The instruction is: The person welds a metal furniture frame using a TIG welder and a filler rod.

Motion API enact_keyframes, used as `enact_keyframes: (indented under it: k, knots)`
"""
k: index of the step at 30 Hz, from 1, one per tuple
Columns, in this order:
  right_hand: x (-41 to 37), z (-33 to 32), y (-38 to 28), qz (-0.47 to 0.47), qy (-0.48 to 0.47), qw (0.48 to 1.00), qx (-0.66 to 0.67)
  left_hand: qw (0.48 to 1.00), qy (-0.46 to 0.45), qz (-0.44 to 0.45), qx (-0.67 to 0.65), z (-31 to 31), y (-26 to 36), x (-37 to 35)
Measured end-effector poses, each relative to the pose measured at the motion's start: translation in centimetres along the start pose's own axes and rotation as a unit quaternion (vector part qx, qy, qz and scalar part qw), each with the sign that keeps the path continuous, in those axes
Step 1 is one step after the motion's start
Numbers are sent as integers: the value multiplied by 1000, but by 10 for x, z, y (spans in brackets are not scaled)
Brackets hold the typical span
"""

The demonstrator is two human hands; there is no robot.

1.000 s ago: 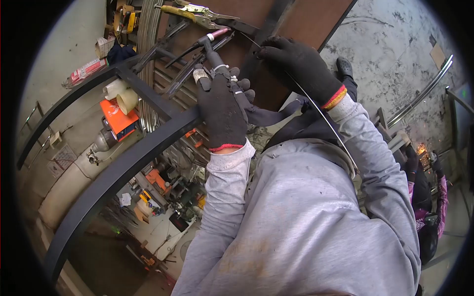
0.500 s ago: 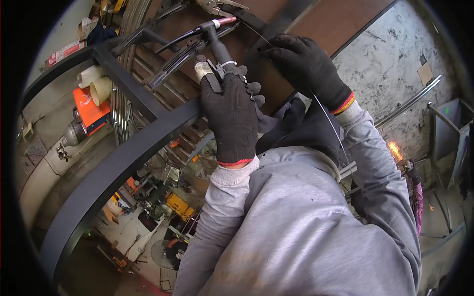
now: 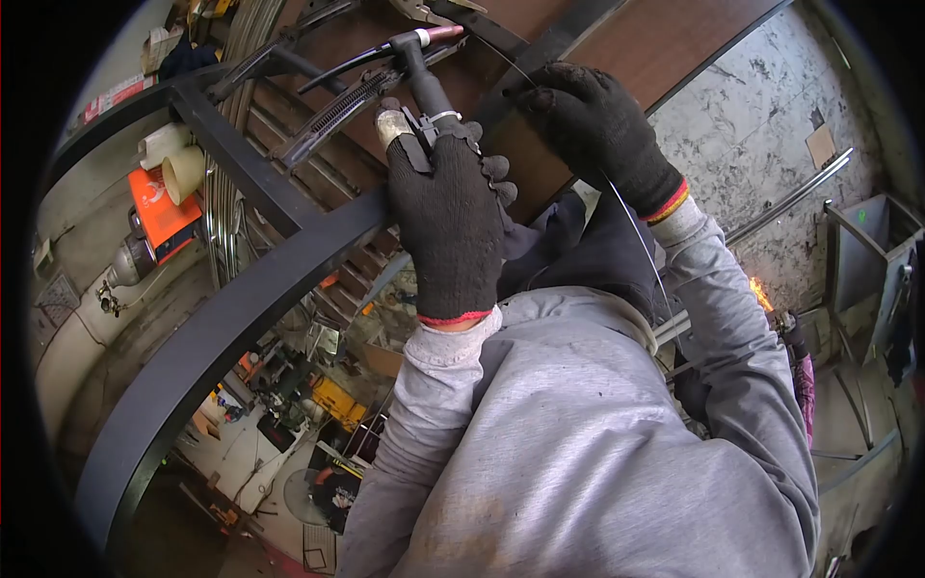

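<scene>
In a black glove, my left hand is wrapped round the handle of a welding torch, whose pinkish nozzle points right. My right hand, also gloved in black, pinches a thin metal rod. One end of the rod reaches up-left close to the nozzle; the other runs down past my right sleeve. Beneath the torch lies dark metal framework, with locking pliers at the top edge. A curved dark steel beam extends from beside my left hand to the lower left.
An orange machine stands at the left near metal rods. Sparks fly beside another person's arm at the right. Farther right is a grey metal bin. Tools and a yellow object lie lower left.
The view has shifted slightly, so surrounding things appear a little farther left. Both hands keep nearly the same pose, holding the torch and rod.
</scene>
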State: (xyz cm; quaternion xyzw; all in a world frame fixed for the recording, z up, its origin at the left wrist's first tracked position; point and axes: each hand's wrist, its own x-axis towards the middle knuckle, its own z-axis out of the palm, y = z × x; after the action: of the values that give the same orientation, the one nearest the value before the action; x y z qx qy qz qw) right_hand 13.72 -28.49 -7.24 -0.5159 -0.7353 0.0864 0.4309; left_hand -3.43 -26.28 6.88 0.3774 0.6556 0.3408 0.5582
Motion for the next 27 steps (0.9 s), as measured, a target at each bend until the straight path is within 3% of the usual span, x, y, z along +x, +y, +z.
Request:
enact_keyframes:
  k: [8,17,22,27]
  knots:
    - [0,4,0,4,-2,1000,-7,997,-30,-44,-52,-7,0,4]
    - [-8,11,1,27,-15,998,-55,998,-35,-4,42,-9,19,-1]
    - [-7,10,-2,34,8,998,-50,996,-71,-38,-41,-16,27,2]
    - [-8,11,-1,47,32,998,-18,997,-67,-31,-22,-20,27,9]
